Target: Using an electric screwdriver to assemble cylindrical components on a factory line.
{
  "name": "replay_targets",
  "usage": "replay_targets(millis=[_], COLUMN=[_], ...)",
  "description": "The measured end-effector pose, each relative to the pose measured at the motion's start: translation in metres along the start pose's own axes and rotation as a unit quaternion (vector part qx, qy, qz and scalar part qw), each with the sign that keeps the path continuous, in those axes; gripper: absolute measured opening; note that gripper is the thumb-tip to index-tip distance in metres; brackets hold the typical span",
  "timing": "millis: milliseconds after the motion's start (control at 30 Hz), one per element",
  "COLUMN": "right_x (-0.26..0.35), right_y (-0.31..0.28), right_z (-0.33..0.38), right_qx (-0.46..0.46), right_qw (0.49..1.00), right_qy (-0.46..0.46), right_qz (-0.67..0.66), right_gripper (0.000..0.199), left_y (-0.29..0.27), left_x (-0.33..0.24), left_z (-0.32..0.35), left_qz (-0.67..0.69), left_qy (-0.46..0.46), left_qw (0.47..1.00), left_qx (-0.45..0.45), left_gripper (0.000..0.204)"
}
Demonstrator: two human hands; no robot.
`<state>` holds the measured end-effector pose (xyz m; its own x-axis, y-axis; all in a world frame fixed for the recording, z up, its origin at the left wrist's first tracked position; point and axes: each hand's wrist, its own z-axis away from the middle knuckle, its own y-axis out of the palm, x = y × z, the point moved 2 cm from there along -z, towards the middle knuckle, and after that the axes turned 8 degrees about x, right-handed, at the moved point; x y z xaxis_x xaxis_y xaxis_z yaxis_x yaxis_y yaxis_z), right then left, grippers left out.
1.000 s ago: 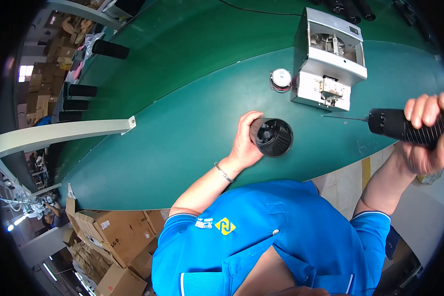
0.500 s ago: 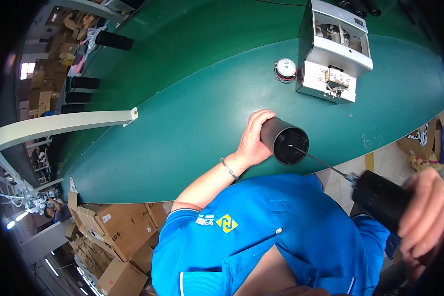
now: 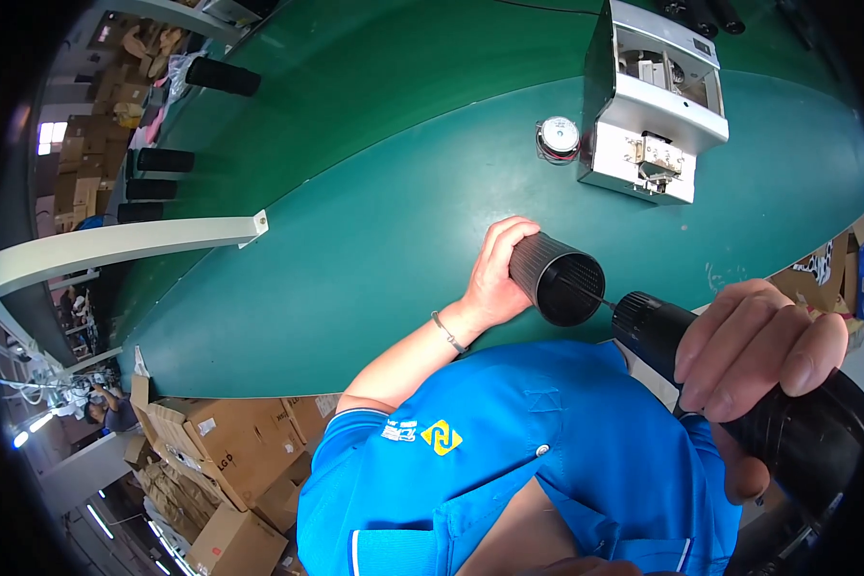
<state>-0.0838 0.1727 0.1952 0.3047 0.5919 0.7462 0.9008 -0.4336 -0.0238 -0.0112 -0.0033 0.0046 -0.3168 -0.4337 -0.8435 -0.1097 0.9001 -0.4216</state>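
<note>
Ribbed and open-ended, a black cylinder point(image 3: 540, 266) is tilted with its mouth facing right, and my left hand point(image 3: 495, 276) is wrapped round its far left side. My right hand point(image 3: 760, 350) grips a black electric screwdriver point(image 3: 651, 324). Its long thin shaft enters the cylinder's mouth; the tip inside is hard to make out. Beyond the hands on the green table point(image 3: 384, 250) stands a silver-and-black metal housing point(image 3: 658, 101) with an opened top and a small mechanism on its front. Beside the housing lies a round motor point(image 3: 559, 136) with wires.
A pale bracket arm point(image 3: 144, 233) reaches over the table's left part. Several black cylinders point(image 3: 223, 77) stand or lie at the far left, more at the far right corner. Cardboard boxes point(image 3: 235, 446) are stacked below the table's near left edge.
My right hand has brought the screwdriver leftward and up, so its shaft sits deeper in the cylinder. My left hand and the cylinder have barely shifted.
</note>
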Motion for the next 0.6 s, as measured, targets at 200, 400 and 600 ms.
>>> replay_targets(millis=[200, 400, 600], right_x=[-0.005, -0.012, 0.026], right_y=[0.0, 0.002, -0.034], right_z=[-0.007, -0.007, -0.002], right_qx=[0.025, 0.0, -0.123], right_qw=[0.999, 0.999, 0.988], right_qy=[0.02, 0.015, -0.09], right_qz=[-0.006, -0.03, -0.029], right_gripper=[0.062, 0.062, 0.054], left_y=[-0.001, 0.0, -0.007], left_x=[0.0, -0.001, 0.01], left_z=[-0.001, -0.003, -0.019], left_qz=[0.009, 0.018, -0.059], left_qy=[-0.001, -0.015, -0.041], left_qw=[1.0, 1.0, 0.997], left_qx=[-0.003, -0.001, -0.029], left_gripper=[0.066, 0.065, 0.063])
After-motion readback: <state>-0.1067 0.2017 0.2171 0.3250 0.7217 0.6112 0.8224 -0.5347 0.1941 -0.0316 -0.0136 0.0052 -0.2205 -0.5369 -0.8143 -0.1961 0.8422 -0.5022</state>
